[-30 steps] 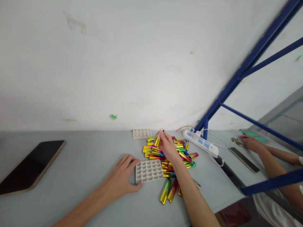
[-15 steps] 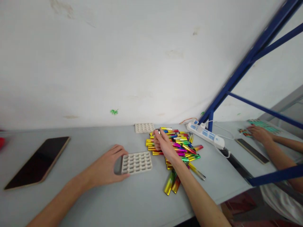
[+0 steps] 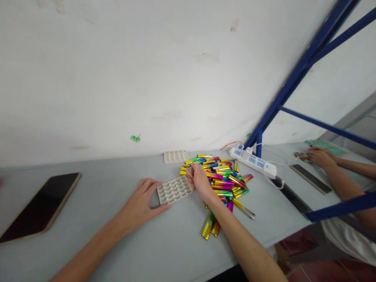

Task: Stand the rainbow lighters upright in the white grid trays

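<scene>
My left hand grips the left end of a pale tray with rows of small slots, thumb at the near edge and fingers at the far edge. My right hand is closed at the tray's right end, beside a pile of shiny, foil-coloured lighters. A small metallic end shows at its fingertips, apparently of a lighter; the rest is hidden in the hand. The slots I can see in the tray look unfilled.
A second pale tray lies by the wall. On the left is a dark flat panel. A white power strip with cables sits right of the pile, near a blue metal frame. Another person's hands work at far right.
My right hand has come down and closer to the tray's right end. The left hand and tray have shifted slightly right and up, with the tray turned a little; the view has also moved.
</scene>
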Demonstrator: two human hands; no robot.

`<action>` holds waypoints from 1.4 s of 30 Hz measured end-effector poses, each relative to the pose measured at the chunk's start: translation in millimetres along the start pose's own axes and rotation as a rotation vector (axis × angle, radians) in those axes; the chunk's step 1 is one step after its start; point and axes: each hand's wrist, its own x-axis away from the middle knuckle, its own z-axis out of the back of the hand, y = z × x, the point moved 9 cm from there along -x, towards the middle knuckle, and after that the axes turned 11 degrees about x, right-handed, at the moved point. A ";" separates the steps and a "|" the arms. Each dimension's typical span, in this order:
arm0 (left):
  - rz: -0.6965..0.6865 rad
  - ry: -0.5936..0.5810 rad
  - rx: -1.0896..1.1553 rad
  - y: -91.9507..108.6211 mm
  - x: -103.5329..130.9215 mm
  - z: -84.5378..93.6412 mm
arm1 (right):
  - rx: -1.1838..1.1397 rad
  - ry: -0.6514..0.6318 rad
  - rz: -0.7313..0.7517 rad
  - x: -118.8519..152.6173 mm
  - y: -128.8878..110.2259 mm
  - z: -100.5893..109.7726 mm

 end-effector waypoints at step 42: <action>0.067 -0.005 0.164 -19.0 4.2 5.1 | 0.748 -0.240 0.599 24.3 -37.8 -59.7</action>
